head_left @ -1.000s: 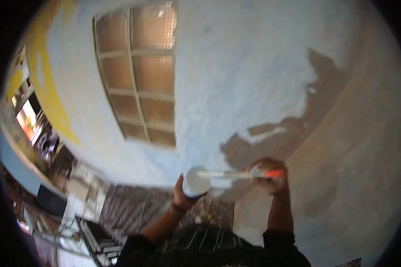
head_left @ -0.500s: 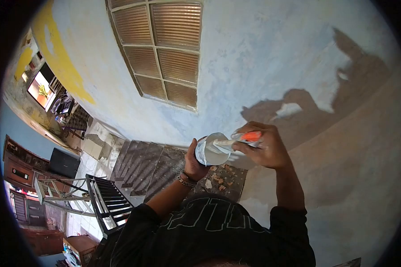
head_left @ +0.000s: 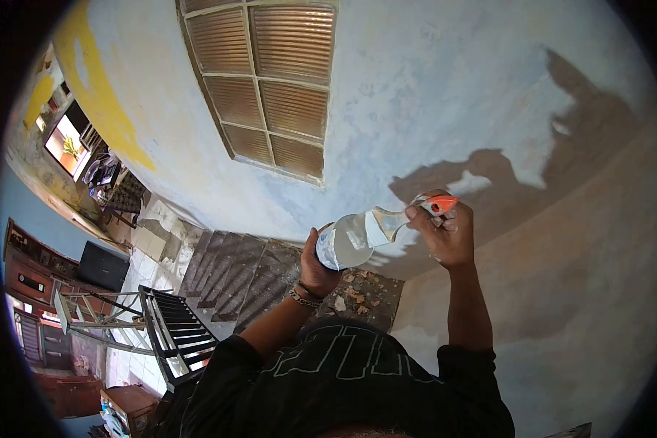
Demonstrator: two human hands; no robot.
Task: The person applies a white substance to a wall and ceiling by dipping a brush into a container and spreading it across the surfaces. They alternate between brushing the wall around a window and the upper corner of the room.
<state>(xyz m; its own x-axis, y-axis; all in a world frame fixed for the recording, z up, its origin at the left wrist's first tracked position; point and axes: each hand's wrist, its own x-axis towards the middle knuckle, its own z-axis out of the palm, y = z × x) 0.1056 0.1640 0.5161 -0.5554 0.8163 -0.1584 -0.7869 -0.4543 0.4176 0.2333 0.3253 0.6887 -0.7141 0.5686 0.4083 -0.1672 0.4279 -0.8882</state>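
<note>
My left hand (head_left: 318,269) is wrapped round a round container (head_left: 328,250) with a pale grey mix (head_left: 351,244) inside, tilted toward the camera. In my right hand (head_left: 449,232) is a putty knife with an orange-tipped handle (head_left: 442,204). Its wide blade (head_left: 382,225), coated with whitish paste, lies over the container's right rim. Fingers and thumb close round the handle near the blade. The patchy pale blue wall (head_left: 416,95) rises beyond both hands.
A framed window of ribbed glass (head_left: 288,87) is in the wall. Below are dark stairs (head_left: 230,266) with debris (head_left: 356,292) beside them. A black metal railing (head_left: 179,328) and a wooden frame (head_left: 102,321) stand at the lower left.
The right hand has moved right and slightly up, turning the putty knife. Its blade has shifted from inside the container to the rim, with more of the blade showing.
</note>
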